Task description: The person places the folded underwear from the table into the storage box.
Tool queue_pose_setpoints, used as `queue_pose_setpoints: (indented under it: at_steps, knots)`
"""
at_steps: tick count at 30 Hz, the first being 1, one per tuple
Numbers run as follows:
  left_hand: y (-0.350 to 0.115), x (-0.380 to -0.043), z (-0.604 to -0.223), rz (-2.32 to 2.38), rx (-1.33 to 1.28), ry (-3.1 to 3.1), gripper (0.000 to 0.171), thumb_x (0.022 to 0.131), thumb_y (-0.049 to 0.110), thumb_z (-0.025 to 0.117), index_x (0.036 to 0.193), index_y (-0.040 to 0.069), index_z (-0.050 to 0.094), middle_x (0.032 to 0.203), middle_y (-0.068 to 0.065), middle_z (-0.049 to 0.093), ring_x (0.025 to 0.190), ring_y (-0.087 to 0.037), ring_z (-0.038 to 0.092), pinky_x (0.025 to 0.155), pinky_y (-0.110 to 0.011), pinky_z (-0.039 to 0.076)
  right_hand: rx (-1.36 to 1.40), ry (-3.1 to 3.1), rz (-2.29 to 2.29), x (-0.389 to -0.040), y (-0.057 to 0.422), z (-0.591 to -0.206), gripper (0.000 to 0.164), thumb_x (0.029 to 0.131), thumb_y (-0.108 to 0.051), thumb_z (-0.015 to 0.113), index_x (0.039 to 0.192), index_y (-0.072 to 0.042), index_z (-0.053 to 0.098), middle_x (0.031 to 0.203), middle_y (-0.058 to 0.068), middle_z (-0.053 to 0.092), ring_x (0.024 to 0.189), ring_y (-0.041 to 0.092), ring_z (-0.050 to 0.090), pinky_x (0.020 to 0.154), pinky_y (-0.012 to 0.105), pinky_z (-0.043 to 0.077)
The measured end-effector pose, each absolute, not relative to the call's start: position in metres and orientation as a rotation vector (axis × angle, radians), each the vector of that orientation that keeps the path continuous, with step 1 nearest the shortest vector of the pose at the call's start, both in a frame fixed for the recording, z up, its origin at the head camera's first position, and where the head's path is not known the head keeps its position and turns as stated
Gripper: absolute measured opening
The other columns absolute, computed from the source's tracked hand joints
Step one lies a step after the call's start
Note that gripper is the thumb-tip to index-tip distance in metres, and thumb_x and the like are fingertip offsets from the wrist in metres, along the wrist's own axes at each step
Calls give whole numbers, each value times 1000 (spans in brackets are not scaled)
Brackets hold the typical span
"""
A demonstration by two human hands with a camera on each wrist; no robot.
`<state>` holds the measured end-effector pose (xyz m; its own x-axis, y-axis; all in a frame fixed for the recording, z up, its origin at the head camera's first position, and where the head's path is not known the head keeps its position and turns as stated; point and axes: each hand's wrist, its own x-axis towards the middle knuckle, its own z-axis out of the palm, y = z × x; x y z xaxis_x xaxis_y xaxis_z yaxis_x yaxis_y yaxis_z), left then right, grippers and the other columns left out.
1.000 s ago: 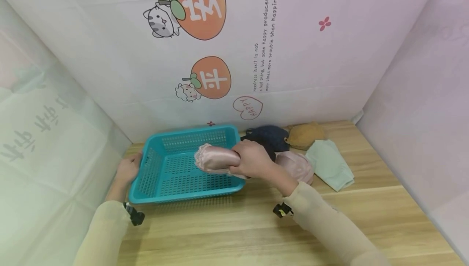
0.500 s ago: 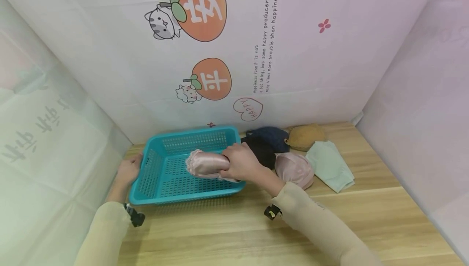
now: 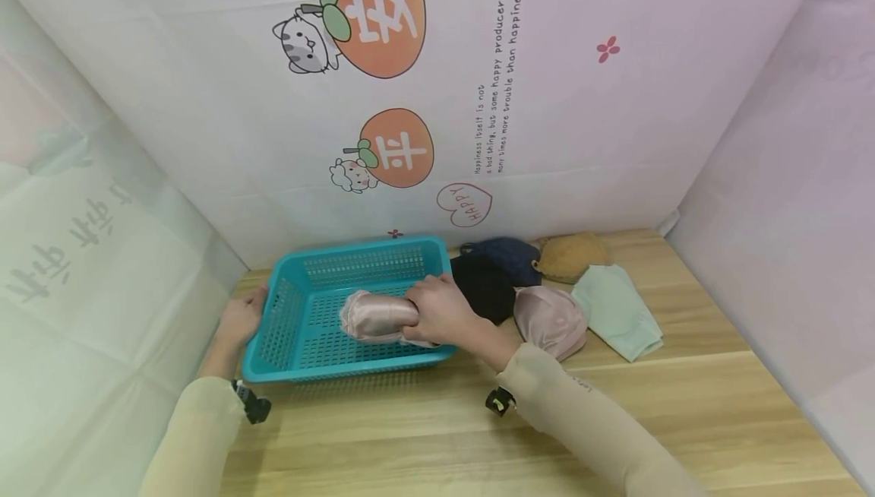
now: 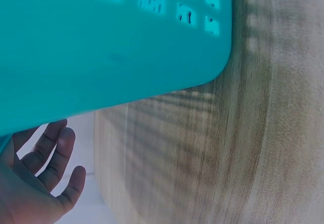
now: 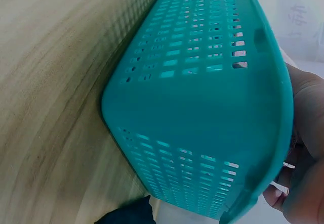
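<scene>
Okay, left grip is touching the teal basket at its left end, thumb hidden, can't tell if pinching. Pink satin bundle is showing over the basket's inside, bottom contact unclear; right grip is pinching its right end, covering it. Black cloth is lying just right, partly blocked.

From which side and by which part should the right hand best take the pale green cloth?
Probably pinch the near end of the pale green cloth, the right hand coming from the right. It lies flat on the table, its near end and right edge free; its left corner meets or nearly meets the pink piece, and its far end is close to the mustard piece.
</scene>
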<state>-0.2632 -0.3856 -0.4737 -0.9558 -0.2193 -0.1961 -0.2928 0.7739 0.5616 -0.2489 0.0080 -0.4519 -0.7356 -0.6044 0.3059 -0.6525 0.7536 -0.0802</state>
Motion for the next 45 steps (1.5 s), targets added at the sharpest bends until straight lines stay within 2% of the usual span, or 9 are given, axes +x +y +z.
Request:
queue_pose_setpoints:
  at_steps: [9,16,20,30,34,45]
  knots:
    - [-385,-263,-475,932,-416,2846,82,104,58,8,151,-4,34,150,-36,37,138,-56,36,109,-66,36,970,-2728,206,-248,1,-456,31,82,-50,74,101,-26,73,88,-9,68,76,13,45,77,36,37]
    - [-383,-262,-473,942,-418,2847,80,105,56,9,151,-4,34,151,-35,37,138,-56,36,110,-66,36,975,-2825,108,-249,0,-460,54,80,-66,71,118,-28,71,110,-7,69,96,17,52,87,41,41]
    - [-382,-261,-472,941,-416,2856,78,106,55,9,150,-5,35,150,-36,38,138,-56,36,109,-66,36,967,-2860,88,-248,2,-461,60,79,-69,71,121,-27,70,114,-6,68,97,17,49,87,39,39]
    - [-382,-260,-470,946,-412,2854,84,104,59,7,149,-5,36,148,-37,40,137,-56,38,108,-66,38,984,-2829,107,-247,8,-462,55,80,-67,71,119,-28,70,108,-7,67,97,17,52,90,42,43]
    - [-382,-260,-472,952,-407,2856,83,104,59,8,150,-5,36,149,-37,39,137,-56,38,107,-66,38,993,-2818,143,-245,11,-460,53,81,-65,72,120,-28,69,109,-6,68,100,18,54,92,43,44]
    - [-384,-263,-476,945,-442,2843,84,104,59,7,150,-5,35,151,-36,36,139,-56,34,111,-66,34,964,-2754,279,-242,24,-451,49,83,-58,73,120,-27,70,116,-5,70,100,19,56,86,42,44]
